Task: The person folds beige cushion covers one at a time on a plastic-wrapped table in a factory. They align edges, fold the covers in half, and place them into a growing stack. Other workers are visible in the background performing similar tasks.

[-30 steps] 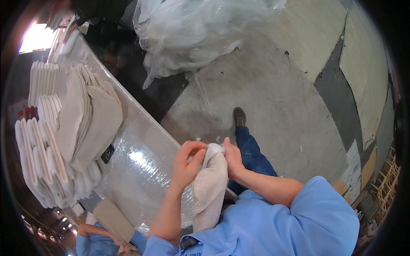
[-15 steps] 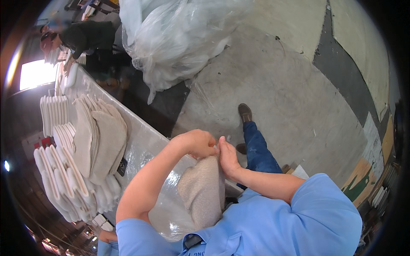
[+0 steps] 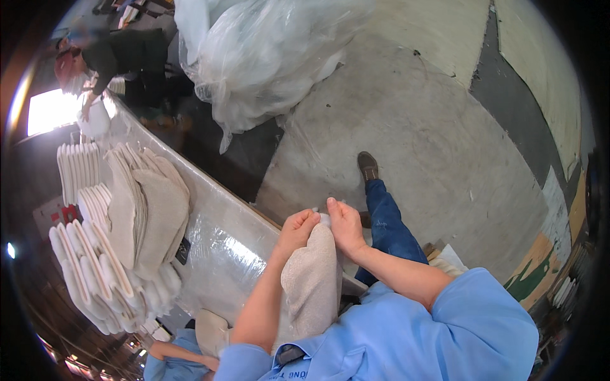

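My left hand [image 3: 297, 230] and right hand [image 3: 346, 227] pinch the far end of a beige cover [image 3: 312, 279] before my blue shirt [image 3: 406, 330], white stuff [image 3: 325, 220] showing between them, while a clear plastic bag [image 3: 273, 63] ahead holds bulky white contents.

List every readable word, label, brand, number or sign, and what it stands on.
Blue shirt: dark lettering near the collar, cut off by the lower edge; I don't transcribe printed words.
Small black item beside the beige fabric stack: any marking too small to read.
I make out no other text.
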`<action>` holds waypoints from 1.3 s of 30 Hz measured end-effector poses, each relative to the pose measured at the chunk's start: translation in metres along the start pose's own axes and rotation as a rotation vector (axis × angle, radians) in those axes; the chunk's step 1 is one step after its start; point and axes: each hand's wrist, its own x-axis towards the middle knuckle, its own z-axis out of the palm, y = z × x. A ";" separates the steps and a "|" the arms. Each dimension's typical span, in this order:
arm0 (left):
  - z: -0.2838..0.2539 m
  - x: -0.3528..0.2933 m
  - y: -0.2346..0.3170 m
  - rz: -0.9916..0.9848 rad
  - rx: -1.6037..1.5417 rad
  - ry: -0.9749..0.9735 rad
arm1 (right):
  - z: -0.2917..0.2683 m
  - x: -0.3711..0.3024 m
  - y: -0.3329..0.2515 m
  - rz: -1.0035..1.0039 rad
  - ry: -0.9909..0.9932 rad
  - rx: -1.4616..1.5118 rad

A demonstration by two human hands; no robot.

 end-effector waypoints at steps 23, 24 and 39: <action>0.000 0.002 -0.050 0.249 0.160 0.562 | 0.033 0.045 0.012 0.330 -0.159 -0.076; -0.001 0.004 -0.052 0.239 0.148 0.557 | 0.033 0.047 0.015 0.349 -0.151 -0.058; -0.007 0.025 -0.067 0.184 0.135 0.502 | 0.037 0.062 0.060 0.433 -0.252 0.099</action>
